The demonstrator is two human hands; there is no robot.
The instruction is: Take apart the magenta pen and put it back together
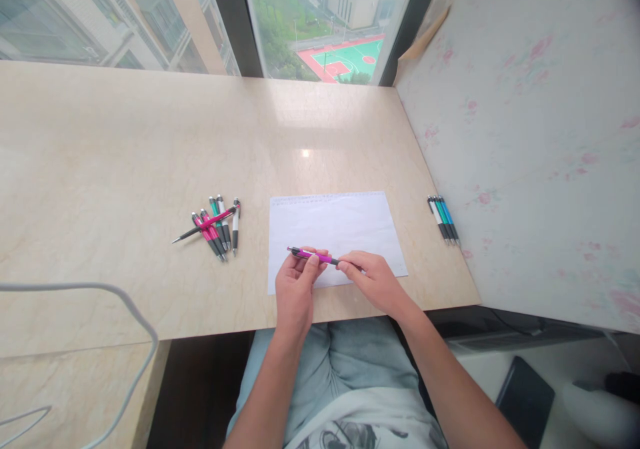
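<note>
My left hand (296,288) and my right hand (374,281) both hold one purple pen (315,256), level above the near edge of a white sheet of paper (334,226). The left fingers pinch the clip end, the right fingers grip the dark tip end. A loose pile of several pens (215,226), pink, green and white, lies on the beige tabletop (150,156) to the left of the paper. Three more pens (443,219), white, green and blue, lie side by side near the table's right edge.
A window runs along the far side of the table, and a pale wall (530,136) stands to the right. A grey cable (125,309) loops over the near left corner. My lap is below the table's front edge.
</note>
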